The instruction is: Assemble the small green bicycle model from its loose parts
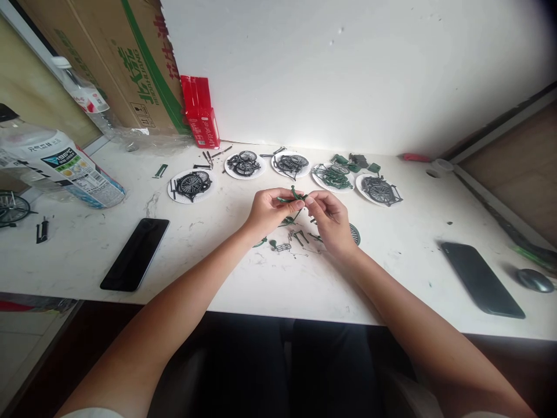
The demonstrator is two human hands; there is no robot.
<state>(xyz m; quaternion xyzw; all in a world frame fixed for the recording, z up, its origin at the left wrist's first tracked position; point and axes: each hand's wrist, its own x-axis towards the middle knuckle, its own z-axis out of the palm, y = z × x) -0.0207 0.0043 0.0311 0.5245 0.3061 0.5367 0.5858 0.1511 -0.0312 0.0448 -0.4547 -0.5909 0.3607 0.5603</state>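
A small green part of a model bicycle [294, 193], with thin curved bars, is raised above the table between my hands. My left hand [272, 210] pinches its left side between thumb and fingers. From the other side my right hand [333, 217] grips it with thumb and forefinger; the fingertips cover its exact shape. Below the hands lie loose green and metal pieces, among them a small wire rack [282, 247] and some thin green bars [300, 237]. A green spoked wheel [355, 234] is partly hidden behind my right hand.
Several white plates hold black, green and grey bicycle parts, such as a plate [191, 199] at left. A black phone [136, 254], large bottle [73, 162], red box [202, 119] and carton [130, 69] stand or lie left. At right are a dark flat slab [481, 278] and mouse [535, 280].
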